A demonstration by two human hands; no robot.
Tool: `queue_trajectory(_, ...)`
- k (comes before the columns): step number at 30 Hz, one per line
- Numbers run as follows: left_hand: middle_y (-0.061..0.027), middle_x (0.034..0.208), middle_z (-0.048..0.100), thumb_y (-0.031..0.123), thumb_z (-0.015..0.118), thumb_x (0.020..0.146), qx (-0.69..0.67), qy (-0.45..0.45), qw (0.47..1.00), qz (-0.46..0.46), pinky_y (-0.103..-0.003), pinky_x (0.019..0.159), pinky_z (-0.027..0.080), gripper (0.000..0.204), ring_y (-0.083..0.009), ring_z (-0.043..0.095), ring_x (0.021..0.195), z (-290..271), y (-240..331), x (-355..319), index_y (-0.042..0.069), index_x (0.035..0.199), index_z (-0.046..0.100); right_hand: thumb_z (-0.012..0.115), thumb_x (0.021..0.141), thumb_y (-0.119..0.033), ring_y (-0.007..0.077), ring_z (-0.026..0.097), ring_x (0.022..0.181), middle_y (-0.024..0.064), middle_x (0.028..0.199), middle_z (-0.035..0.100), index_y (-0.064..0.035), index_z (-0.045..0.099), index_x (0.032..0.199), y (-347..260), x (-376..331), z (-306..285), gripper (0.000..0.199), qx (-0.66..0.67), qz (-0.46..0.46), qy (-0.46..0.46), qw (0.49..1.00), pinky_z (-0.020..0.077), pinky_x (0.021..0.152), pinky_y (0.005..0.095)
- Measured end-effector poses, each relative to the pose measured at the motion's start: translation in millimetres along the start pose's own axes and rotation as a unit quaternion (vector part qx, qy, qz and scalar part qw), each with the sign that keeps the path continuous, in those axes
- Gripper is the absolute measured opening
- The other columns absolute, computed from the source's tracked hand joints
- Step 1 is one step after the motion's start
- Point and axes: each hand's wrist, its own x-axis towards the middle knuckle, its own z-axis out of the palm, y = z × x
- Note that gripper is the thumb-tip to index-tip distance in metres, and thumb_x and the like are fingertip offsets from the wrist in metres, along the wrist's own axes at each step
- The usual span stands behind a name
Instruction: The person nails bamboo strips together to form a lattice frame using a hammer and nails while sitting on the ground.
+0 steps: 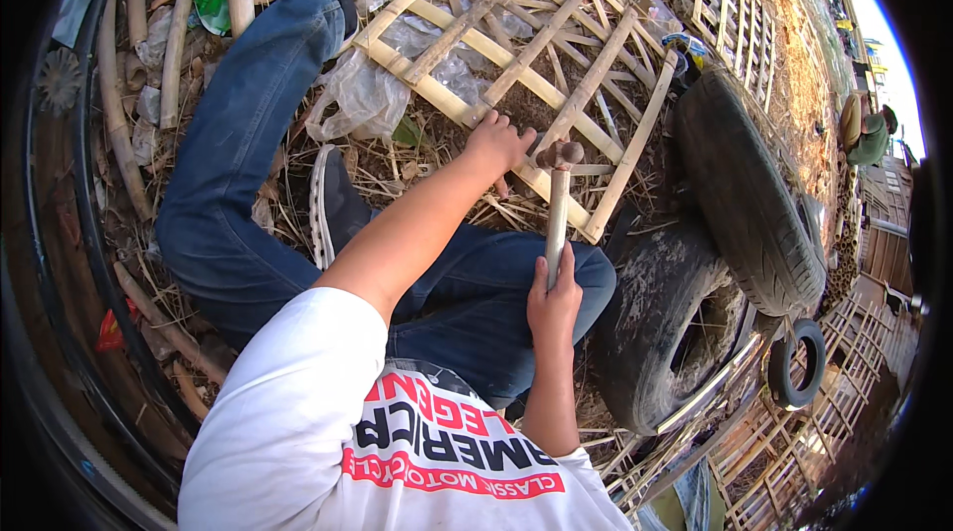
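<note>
A lattice of split bamboo strips [521, 65] lies tilted on the littered ground in front of me. My left hand [499, 146] grips its near edge where two strips cross, with the fingers curled over the bamboo. Whether a nail is between those fingers I cannot make out. My right hand [554, 301] is wrapped round the pale handle of a hammer [558, 208], held upright just right of my left hand. The hammer's rusty head overlaps the lattice's near strip in view; whether they touch is unclear.
Two big worn tyres, one upright [745, 184] and one lying [650, 332], stand close on the right, with a smaller tyre [797, 364] beyond. More bamboo lattices [735, 10] lie farther off. Plastic bags [362, 94] and bamboo poles [114, 104] litter the ground around my legs.
</note>
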Motion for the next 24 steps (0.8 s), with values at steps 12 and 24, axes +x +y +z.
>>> queue_trajectory(12, -0.0127, 0.118, 0.062, 0.055, 0.087, 0.044, -0.013, -0.017, 1.0, -0.007, -0.044, 0.105, 0.03, 0.124, -0.0315, 0.05, 0.12, 4.5, -4.3, 5.5, 0.005, 0.144, 0.033, 0.059, 0.094, -0.019, 0.0456, 0.065, 0.078, 0.0295, 0.081, 0.065, 0.0046, 0.049, 0.127, 1.2, 1.2, 0.0, 0.042, 0.019, 0.003, 0.01, 1.0, 0.0504, 0.062, 0.0451)
queue_trajectory(24, -0.0127, 0.112, 0.064, 0.054, 0.088, 0.043, -0.018, 0.017, 1.0, 0.009, -0.043, 0.102, 0.033, 0.121, -0.0306, 0.054, 0.115, 3.7, -5.4, -1.1, 0.003, 0.141, 0.038, 0.057, 0.095, -0.012, 0.0098, 0.051, 0.06, 0.0077, 0.072, 0.059, 0.003, 0.046, 0.132, -16.5, -10.5, -15.7, 0.041, 0.083, -0.049, 0.109, 0.989, 0.0444, 0.054, 0.0269)
